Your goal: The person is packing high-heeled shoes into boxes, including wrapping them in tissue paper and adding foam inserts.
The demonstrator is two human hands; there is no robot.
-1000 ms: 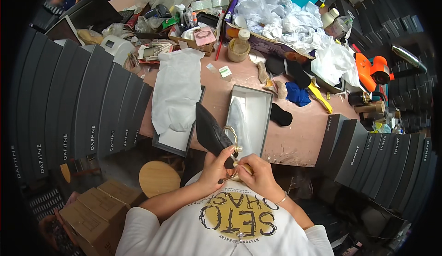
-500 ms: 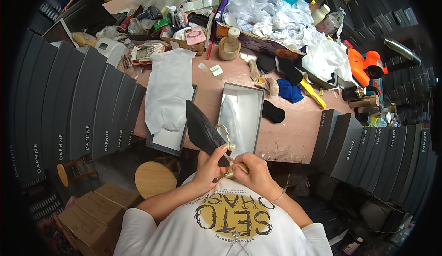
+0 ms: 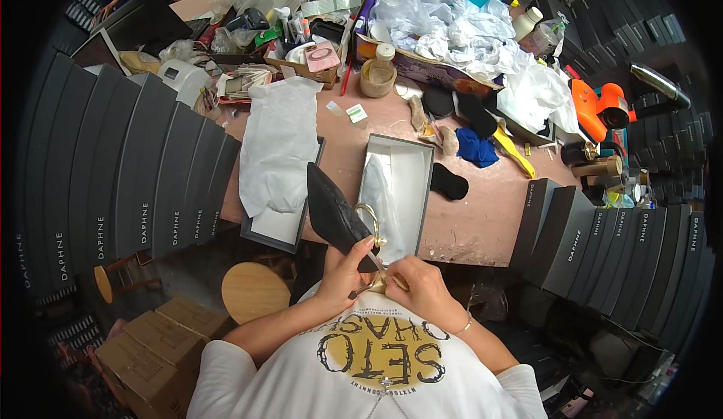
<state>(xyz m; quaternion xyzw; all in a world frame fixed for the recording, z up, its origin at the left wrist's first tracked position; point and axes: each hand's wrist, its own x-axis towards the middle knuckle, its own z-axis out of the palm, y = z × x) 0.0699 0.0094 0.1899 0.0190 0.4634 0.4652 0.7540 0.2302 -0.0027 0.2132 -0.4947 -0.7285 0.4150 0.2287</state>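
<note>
My left hand (image 3: 345, 270) grips a black pointed-toe shoe (image 3: 333, 212) by its heel end, toe pointing away from me. My right hand (image 3: 423, 287) pinches the gold strap or buckle piece (image 3: 374, 227) at the shoe's back, close to my chest. Just beyond the shoe lies an open grey shoebox (image 3: 413, 193) with clear wrapping inside. To its left lies the box lid (image 3: 277, 227), draped with white tissue paper (image 3: 279, 144).
A pink worktable (image 3: 489, 216) carries a black insole (image 3: 449, 182), a blue cloth (image 3: 476, 148), a yellow tool (image 3: 514, 152), jars and crumpled plastic at the back. Stacked dark shoeboxes (image 3: 135, 185) flank both sides. A round wooden stool (image 3: 253, 291) and cardboard cartons (image 3: 154, 347) sit lower left.
The view has shifted slightly. Both hands stay on the shoe at my chest, working the strap; the shoe has tilted a little.
</note>
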